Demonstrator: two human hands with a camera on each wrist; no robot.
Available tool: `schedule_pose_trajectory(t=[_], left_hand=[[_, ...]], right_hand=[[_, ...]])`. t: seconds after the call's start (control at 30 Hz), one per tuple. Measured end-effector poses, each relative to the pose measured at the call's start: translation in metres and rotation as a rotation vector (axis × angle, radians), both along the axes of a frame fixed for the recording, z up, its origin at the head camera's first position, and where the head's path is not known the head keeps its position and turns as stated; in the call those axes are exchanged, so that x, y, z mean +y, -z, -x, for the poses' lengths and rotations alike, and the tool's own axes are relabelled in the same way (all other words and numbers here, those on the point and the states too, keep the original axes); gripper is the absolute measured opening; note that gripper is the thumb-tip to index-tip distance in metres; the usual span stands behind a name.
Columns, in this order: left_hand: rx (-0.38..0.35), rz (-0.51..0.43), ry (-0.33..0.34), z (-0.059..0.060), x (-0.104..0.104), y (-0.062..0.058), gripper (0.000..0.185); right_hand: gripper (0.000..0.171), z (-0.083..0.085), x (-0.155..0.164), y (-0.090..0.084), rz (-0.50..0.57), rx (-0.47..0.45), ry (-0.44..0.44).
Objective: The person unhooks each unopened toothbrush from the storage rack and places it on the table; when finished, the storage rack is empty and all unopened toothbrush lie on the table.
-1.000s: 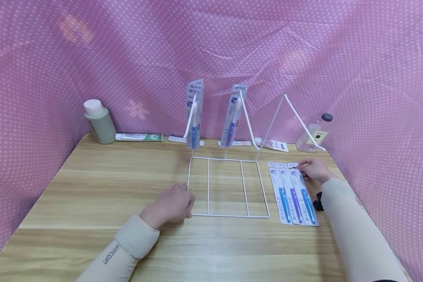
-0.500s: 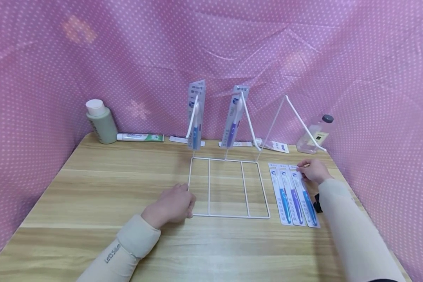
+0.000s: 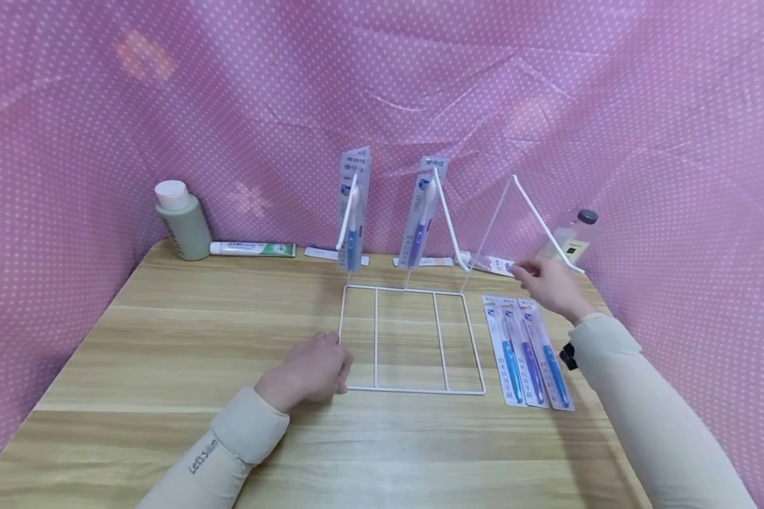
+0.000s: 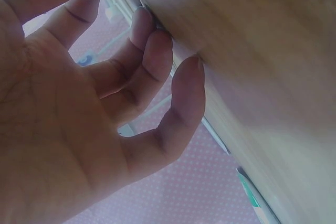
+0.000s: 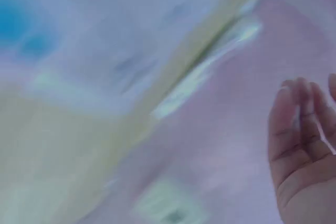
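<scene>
My left hand (image 3: 308,367) is at the front left of a white wire rack (image 3: 414,391), gripping its side wire. In the left wrist view, the lower fingers of that hand (image 4: 79,108) are bent, tips against the wooden table. One packaged blue toothbrush (image 3: 351,244) hangs on the rack's left arm, a purple one (image 3: 417,237) on the middle arm. Right of the rack, three toothbrush packs lie side by side: blue (image 3: 512,371), purple (image 3: 533,373) and blue (image 3: 555,375). My right hand (image 3: 550,288) hovers past their top ends, fingers loosely bent around nothing.
Along the back stand a grey-green bottle (image 3: 187,226) and a clear bottle with a dark cap (image 3: 579,219). Between them lie a toothpaste tube (image 3: 253,249), two flat white strips and a second tube (image 3: 493,264). Pink dotted cloth (image 3: 382,92) encloses the table (image 3: 197,339).
My right hand has let go of the rightmost pack's top and moved up and left, toward the rack's right arm. My left hand has stayed in place at the rack.
</scene>
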State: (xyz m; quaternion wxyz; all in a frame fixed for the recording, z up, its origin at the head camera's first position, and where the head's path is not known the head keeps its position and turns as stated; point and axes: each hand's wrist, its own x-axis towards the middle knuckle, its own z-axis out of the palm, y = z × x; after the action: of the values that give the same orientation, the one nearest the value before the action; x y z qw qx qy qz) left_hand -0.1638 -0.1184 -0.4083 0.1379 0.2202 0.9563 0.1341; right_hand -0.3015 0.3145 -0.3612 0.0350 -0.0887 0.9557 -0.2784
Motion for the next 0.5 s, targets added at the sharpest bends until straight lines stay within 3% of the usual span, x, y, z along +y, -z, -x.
schedule_pose_trajectory(t=[0.13, 0.27, 0.4, 0.5], left_hand=[[0.0, 0.009, -0.007, 0.0, -0.003, 0.0, 0.036], [-0.016, 0.014, -0.017, -0.001, -0.004, 0.0, 0.036], [-0.017, 0.013, -0.019, -0.001, -0.003, 0.002, 0.037], [-0.002, 0.013, -0.007, 0.001, -0.002, 0.004, 0.037]], right_hand=[[0.04, -0.014, -0.056, -0.028, 0.069, 0.168, -0.09], [0.029, -0.023, -0.103, -0.051, 0.205, 0.357, -0.118], [0.028, -0.019, -0.134, -0.073, 0.41, 0.452, -0.074], [0.028, -0.007, -0.149, -0.083, 0.576, 0.442, 0.026]])
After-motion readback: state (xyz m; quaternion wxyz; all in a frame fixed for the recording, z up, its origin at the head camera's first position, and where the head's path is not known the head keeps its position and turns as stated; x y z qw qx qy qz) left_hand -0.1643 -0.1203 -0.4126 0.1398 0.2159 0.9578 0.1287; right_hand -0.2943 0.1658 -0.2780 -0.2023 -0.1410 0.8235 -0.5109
